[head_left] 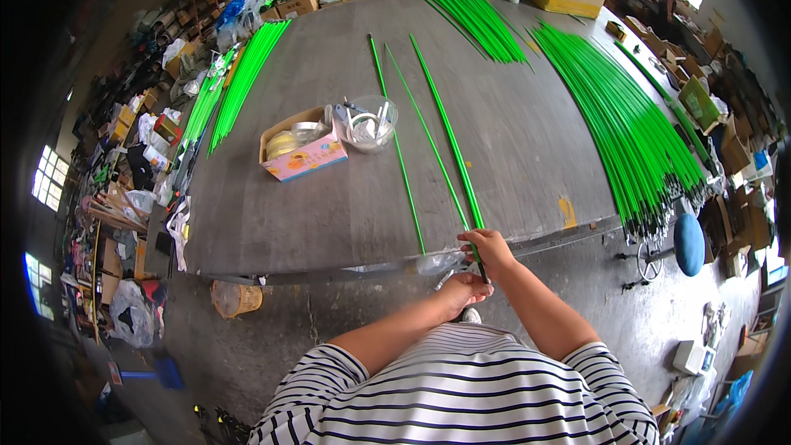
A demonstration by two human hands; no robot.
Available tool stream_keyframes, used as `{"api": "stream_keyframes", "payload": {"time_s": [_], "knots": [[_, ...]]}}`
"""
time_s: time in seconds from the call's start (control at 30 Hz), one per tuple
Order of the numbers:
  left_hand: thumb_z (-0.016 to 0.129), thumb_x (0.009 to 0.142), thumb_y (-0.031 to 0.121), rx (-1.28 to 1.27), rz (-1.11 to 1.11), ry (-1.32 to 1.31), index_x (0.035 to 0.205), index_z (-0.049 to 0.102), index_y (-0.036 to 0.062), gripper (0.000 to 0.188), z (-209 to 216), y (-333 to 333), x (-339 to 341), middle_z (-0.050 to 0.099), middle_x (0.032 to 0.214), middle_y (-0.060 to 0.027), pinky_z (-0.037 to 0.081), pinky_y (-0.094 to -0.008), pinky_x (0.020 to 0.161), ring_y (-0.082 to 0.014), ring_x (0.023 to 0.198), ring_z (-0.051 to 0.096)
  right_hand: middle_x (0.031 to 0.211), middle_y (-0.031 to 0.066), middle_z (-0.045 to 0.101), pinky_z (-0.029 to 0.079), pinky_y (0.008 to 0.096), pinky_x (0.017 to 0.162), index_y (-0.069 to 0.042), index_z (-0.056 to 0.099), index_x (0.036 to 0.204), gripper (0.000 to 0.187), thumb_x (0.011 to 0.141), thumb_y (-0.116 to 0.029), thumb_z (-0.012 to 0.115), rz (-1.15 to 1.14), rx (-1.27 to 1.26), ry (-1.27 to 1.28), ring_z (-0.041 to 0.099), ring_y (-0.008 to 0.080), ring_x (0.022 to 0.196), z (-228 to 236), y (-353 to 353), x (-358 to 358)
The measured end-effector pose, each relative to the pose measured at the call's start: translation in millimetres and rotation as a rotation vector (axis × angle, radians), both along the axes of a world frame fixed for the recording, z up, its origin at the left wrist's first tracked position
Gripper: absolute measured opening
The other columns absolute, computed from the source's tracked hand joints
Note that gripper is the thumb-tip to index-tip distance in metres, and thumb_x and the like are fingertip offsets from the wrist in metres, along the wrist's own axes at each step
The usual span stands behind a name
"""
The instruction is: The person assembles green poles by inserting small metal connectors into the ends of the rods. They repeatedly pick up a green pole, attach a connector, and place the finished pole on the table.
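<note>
I can read no words, numbers or signs from where I stand. At my ten o'clock, the near side of an open pink box (306, 162) carries a line of print with orange shapes beside it, but the characters are too small and blurred for me to make out any of them.

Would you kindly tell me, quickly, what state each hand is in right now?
Left hand: closed, holding a green rod by its dark near end.
Right hand: closed, holding the same rod farther up.
</note>
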State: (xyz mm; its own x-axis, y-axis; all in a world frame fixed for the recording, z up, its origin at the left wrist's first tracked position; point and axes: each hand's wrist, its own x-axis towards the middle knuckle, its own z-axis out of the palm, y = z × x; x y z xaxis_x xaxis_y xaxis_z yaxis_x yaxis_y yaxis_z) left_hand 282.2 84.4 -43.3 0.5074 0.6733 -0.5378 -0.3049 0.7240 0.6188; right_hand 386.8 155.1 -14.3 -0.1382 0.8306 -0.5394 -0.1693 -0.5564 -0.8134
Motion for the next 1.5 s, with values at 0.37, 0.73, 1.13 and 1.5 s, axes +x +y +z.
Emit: {"api": "stream_keyframes", "payload": {"time_s": [0.37,0.73,1.13,1.5], "knots": [[0.064,0.072,0.011,0.226,0.000,0.289,0.089,0.057,0.0019,0.020,-20,11,-8,0.060,0.079,-0.0040,0.045,-0.0267,0.062,-0.0136,0.067,0.058,0.054,0.0010,0.053,0.036,0.0252,0.047,0.001,0.063,0.073,0.018,0.073,-0.016,0.055,-0.112,0.380,-0.550,0.043,0.0071,0.049,-23,-10,25],[0.056,0.071,0.000,1.577,0.174,1.346,0.115,0.045,0.0051,0.046,111,91,-63,0.044,0.114,-0.0163,0.049,-0.0329,0.063,-0.0242,0.073,0.058,0.063,0.0123,0.054,0.039,0.0288,0.050,0.001,0.056,0.068,0.010,0.068,-0.008,0.060,0.149,0.816,-0.867,0.050,0.0198,0.053,28,-78,128],[0.036,0.082,0.025,1.004,-0.076,1.810,0.093,0.051,-0.0002,0.031,143,130,-243,0.053,0.096,-0.0216,0.039,-0.0429,0.079,-0.0369,0.092,0.048,0.072,0.0089,0.060,0.040,0.0241,0.048,-0.001,0.057,0.063,0.006,0.061,0.000,0.062,0.229,0.759,-0.900,0.050,0.0133,0.052,55,-130,236],[0.051,0.081,0.023,0.969,-0.634,1.969,0.077,0.054,0.0026,0.021,210,122,-267,0.056,0.071,-0.0198,0.044,-0.0427,0.061,-0.0334,0.070,0.056,0.121,0.0181,0.042,0.031,0.0413,0.094,0.000,0.054,0.069,0.003,0.068,0.003,0.055,-0.076,0.971,-1.194,0.038,0.0336,0.115,85,-109,259]]}}
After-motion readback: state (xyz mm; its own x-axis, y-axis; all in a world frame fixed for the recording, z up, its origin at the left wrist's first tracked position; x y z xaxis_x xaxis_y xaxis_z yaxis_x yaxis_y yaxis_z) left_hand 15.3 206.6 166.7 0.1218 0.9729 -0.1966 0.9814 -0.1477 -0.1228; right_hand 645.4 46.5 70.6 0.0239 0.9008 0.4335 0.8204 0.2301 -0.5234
